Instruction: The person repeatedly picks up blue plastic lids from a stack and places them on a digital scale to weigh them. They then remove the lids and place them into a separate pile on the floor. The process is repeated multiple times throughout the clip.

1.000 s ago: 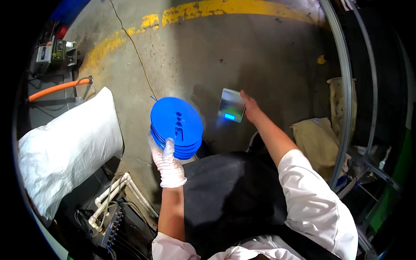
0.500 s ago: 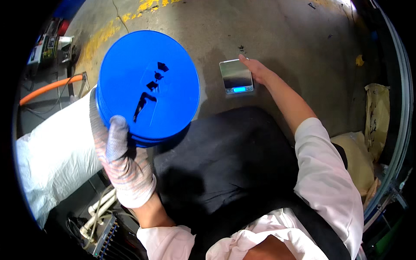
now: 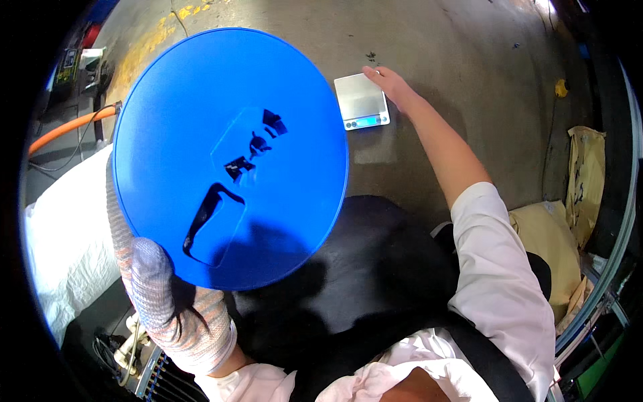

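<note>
At left, a blue disc point(image 3: 207, 157) is clasped by its rim in the gloved left hand point(image 3: 171, 308); a scale point(image 3: 362, 99) is gripped at one corner by the right hand point(image 3: 395, 90), presumably to spare its display point(image 3: 366, 122).

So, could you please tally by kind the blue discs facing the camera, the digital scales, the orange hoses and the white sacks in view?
Blue disc: 1, in the gloved left hand; any behind it are hidden
Digital scale: 1, at the bare right hand
Orange hose: 1
White sack: 1
Total: 4
</note>
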`<control>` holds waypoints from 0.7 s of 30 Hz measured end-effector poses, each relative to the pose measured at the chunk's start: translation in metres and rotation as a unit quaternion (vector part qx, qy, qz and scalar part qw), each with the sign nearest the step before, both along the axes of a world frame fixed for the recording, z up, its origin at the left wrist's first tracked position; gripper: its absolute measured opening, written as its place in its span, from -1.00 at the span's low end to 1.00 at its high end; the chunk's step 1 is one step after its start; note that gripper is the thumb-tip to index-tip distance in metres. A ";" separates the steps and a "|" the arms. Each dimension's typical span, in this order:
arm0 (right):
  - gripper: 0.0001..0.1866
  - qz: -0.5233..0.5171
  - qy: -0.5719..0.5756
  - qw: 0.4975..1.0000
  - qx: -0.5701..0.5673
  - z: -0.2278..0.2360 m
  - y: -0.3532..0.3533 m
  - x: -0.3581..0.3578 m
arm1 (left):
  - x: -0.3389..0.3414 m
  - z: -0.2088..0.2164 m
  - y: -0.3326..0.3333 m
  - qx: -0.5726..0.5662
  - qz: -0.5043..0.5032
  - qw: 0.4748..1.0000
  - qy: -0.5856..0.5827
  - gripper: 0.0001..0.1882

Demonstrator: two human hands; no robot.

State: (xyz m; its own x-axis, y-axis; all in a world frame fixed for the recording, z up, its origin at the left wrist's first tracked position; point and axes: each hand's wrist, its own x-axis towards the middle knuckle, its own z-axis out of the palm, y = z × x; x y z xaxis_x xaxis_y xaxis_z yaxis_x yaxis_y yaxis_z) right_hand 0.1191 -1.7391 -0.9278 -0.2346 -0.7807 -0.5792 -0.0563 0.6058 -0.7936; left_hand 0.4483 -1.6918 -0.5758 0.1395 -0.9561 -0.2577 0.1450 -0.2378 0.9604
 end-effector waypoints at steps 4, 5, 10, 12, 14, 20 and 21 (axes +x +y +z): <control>-0.20 0.048 0.068 0.996 0.016 -0.023 0.007 -0.030 | 0.001 -0.005 0.011 0.008 0.017 1.000 0.012 -0.29; -0.18 0.069 0.069 0.995 0.025 -0.026 0.006 -0.036 | 0.001 -0.005 0.011 0.009 0.022 1.000 0.013 -0.29; -0.17 0.096 0.273 0.957 -0.027 -0.027 0.012 -0.022 | 0.000 0.003 0.013 0.008 0.049 0.999 0.018 -0.30; -0.17 0.098 0.275 0.956 -0.019 -0.019 0.013 -0.016 | 0.001 0.005 0.014 0.009 0.057 0.998 0.019 -0.31; -0.19 0.084 0.289 0.953 -0.024 -0.009 0.016 -0.010 | 0.003 0.006 0.014 -0.002 0.061 0.998 0.021 -0.31; -0.22 0.064 0.290 0.955 0.002 -0.011 0.020 -0.017 | 0.003 0.000 0.019 -0.036 0.001 0.997 -0.075 -0.33; -0.22 0.068 0.287 0.955 0.002 -0.016 0.020 -0.023 | 0.001 0.000 0.018 -0.024 0.004 0.998 -0.058 -0.30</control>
State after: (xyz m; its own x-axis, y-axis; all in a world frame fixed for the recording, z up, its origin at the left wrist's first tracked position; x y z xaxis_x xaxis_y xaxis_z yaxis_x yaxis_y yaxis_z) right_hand 0.0963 -1.7193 -0.9435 -0.4109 -0.8246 -0.3889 -0.5606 0.5649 -0.6055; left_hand 0.4494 -1.6737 -0.5755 0.1737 -0.9658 -0.1926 0.0337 -0.1896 0.9813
